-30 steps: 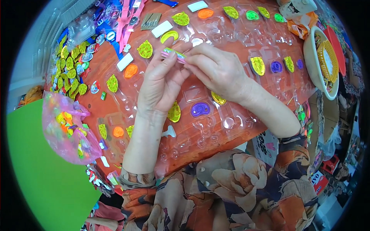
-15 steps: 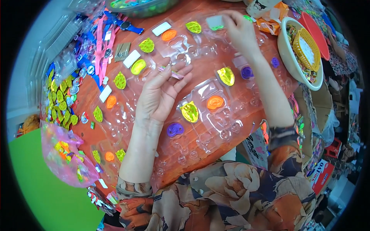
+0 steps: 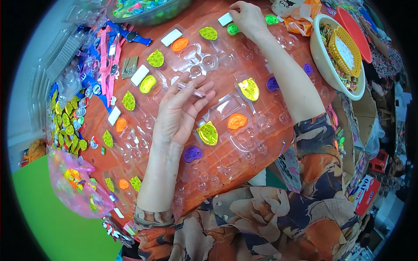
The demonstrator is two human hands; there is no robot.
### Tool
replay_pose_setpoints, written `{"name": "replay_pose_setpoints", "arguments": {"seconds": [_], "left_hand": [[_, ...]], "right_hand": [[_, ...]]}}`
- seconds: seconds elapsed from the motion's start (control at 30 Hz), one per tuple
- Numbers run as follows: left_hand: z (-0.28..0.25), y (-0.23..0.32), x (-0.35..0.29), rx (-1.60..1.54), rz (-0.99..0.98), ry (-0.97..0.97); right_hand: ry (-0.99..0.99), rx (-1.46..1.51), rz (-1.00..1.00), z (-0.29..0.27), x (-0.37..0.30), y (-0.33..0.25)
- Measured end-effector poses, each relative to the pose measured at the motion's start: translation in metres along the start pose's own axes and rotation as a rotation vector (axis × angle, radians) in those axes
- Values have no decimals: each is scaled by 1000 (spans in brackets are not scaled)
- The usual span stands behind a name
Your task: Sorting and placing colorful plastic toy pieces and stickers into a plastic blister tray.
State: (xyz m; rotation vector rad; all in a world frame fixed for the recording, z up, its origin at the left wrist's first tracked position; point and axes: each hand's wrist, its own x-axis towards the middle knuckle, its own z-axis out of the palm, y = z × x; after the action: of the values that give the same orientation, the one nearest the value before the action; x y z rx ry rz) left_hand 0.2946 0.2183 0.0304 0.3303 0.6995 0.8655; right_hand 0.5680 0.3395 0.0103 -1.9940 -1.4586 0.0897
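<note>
My left hand (image 3: 180, 104) is palm up over the middle of the table, fingers curled around a thin pinkish-white stack of small cards (image 3: 191, 90). My right hand (image 3: 250, 19) reaches to the far side, its fingertips pinched at the edge of a small white rectangular card (image 3: 225, 19). Beside that card lies a green oval piece (image 3: 233, 29) in a clear plastic blister tray. Other clear trays (image 3: 228, 104) spread around my hands. They hold yellow leopard-print cat-head pieces (image 3: 207, 133), orange oval pieces (image 3: 237, 121) and purple ones (image 3: 192, 153), some with white cards.
A green-tinted tub (image 3: 148, 17) of colourful pieces stands at the far edge. On the right are a cream basin (image 3: 320, 65) with a yellow basket (image 3: 344, 50). Toy watches (image 3: 138, 38), a heap of yellow pieces (image 3: 67, 117) and a pink bag (image 3: 74, 187) lie left.
My right hand has moved left and away from me, to the white card, which now sits at a different tilt. My left hand keeps its stack. The whole view has shifted slightly.
</note>
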Motion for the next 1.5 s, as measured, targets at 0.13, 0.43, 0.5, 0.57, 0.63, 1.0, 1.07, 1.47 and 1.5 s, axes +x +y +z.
{"name": "replay_pose_setpoints", "arguments": {"seconds": [0.13, 0.43, 0.5, 0.57, 0.63, 1.0, 1.07, 1.47, 1.5], "left_hand": [[0, 0, 1, -3, 0, -14], [1, 0, -1, 40, 12, -8], [0, 0, -1, 40, 22, -4], [1, -1, -1, 35, 25, -5], [2, -3, -1, 29, 24, -10], [4, -4, -2, 57, 39, -1], [2, -5, -1, 47, 39, -3], [4, -3, -2, 47, 47, -34], [5, -3, -1, 16, 53, -57]], "right_hand": [[104, 32, -67, -6, 4, 13], [-106, -276, -156, 12, -7, 6], [-108, -221, -194, 7, -12, 6], [-109, -170, -228, 1, -13, 9], [-112, -103, -251, -2, -13, 16], [-212, -329, -440, -4, -32, 4], [-214, -356, -474, -4, -33, 3], [-174, -378, -438, -10, -39, -5], [-155, -203, -451, -19, -47, -11]]}}
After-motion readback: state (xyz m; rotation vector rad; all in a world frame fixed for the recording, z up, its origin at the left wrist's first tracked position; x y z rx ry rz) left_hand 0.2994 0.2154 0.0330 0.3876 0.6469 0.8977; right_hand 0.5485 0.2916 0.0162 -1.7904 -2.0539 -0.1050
